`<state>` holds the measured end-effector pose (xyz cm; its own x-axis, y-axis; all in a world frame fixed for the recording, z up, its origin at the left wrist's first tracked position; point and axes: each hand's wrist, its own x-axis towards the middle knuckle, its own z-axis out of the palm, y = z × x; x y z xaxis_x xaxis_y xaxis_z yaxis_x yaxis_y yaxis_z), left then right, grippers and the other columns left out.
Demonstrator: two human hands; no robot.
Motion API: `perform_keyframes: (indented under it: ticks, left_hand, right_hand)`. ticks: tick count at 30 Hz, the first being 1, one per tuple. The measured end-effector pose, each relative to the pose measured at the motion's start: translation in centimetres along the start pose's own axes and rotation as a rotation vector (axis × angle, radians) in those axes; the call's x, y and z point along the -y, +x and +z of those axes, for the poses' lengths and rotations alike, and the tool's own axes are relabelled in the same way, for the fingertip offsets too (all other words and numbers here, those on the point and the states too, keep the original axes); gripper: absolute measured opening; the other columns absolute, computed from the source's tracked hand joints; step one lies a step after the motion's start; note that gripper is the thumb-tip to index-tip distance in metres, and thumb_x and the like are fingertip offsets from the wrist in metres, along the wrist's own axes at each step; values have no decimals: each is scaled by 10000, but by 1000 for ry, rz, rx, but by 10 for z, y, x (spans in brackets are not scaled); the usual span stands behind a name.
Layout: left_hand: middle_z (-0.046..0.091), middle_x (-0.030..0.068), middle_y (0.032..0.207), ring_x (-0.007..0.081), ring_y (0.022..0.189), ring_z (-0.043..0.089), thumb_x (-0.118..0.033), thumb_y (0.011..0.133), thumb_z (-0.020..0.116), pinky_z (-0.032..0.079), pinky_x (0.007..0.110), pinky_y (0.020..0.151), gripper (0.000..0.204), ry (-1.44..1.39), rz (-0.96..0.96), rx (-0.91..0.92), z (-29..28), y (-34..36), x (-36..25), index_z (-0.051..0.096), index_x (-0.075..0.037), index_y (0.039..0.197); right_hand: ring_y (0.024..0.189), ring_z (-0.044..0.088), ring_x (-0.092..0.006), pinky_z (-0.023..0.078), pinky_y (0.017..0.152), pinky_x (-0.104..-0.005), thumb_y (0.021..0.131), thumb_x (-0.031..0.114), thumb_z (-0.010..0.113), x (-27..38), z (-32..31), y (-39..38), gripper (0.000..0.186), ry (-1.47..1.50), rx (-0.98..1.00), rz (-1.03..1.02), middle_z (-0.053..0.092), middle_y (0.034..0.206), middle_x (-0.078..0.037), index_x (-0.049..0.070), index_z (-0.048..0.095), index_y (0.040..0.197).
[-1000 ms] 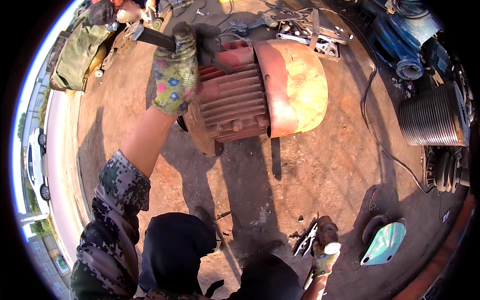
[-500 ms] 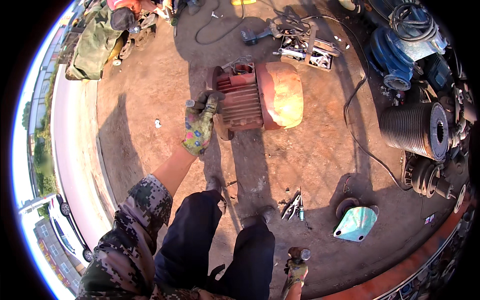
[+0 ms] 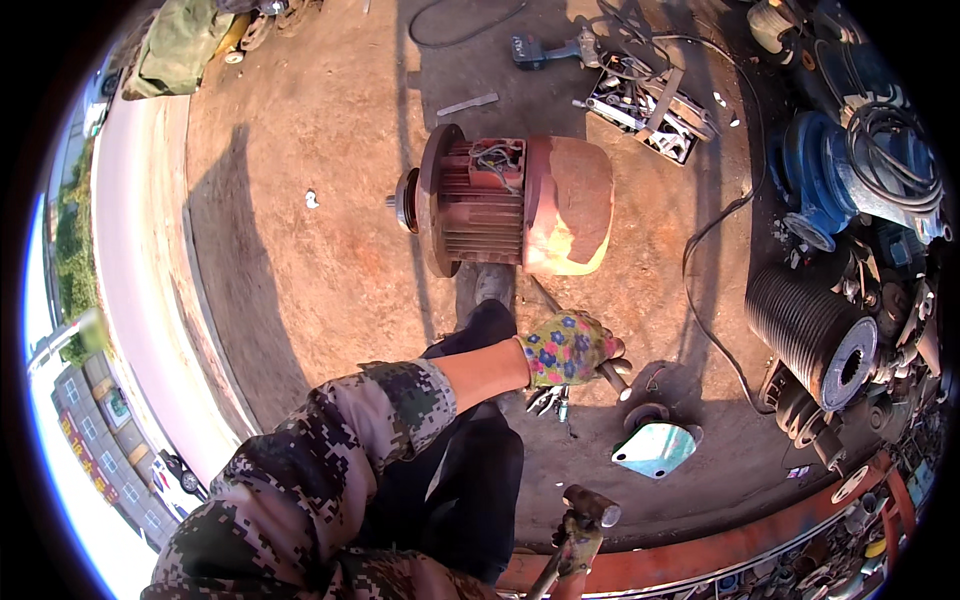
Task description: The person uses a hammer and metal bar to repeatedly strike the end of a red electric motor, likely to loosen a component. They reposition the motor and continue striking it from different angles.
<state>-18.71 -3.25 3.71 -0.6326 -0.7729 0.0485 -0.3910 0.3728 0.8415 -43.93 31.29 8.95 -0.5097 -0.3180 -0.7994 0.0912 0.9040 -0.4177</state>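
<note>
A red electric motor lies on its side on the ground, its shaft toward the left and its wiring box open with wires showing. My left hand, in a floral glove, is closed around a metal rod that looks like a chisel or punch. One end of the rod sticks out past the fingers, the other slants up toward the motor's rounded right end; whether it touches is unclear. Lower down, my gloved right hand grips a hammer by its handle, head up.
Pliers and a pale green metal plate lie close by. A toolbox, cordless power tool and flat metal bar are beyond the motor. A black cable crosses the right side, beside a blue pump and ribbed cylinder.
My left hand has moved from the motor's flange end down and right, past the motor, with the rod in it. My right hand still holds the hammer. The view has shifted.
</note>
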Motion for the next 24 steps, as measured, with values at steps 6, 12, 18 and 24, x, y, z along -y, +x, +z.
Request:
perform_keyframes:
  ticks: [6, 12, 18, 24]
  left_hand:
    - [703, 118, 878, 349, 888, 721, -233, 921, 664, 535, 479, 751, 186, 63, -76, -46, -19, 54, 19, 688, -147, 1084]
    - [696, 147, 784, 360, 805, 728, -205, 890, 632, 537, 495, 682, 194, 110, -242, -138, -26, 99, 54, 685, -82, 1031]
    - [727, 131, 832, 333, 824, 741, -217, 941, 610, 538, 468, 678, 176, 40, -366, -152, -40, 125, 76, 691, -96, 1039]
    - [743, 120, 826, 334, 843, 755, -198, 969, 576, 555, 480, 724, 188, 102, -530, -198, -41, 159, 80, 692, -85, 1064]
  right_hand:
    - [506, 576, -130, 462, 469, -289, 915, 178, 821, 128, 30, -4, 286, -98, -20, -182, 619, 709, -25, 6, 688, 1099]
    - [530, 586, -125, 459, 473, -286, 946, 109, 751, 267, 57, 26, 214, -194, 67, -215, 629, 732, -32, 3, 700, 1125]
    - [554, 623, -146, 469, 478, -299, 918, 128, 772, 353, 89, 69, 247, -447, 136, -214, 643, 708, -50, 7, 664, 1105]
    - [537, 592, -137, 441, 481, -307, 924, 193, 777, 397, 99, 90, 231, -442, 195, -262, 631, 676, -32, 5, 705, 1038]
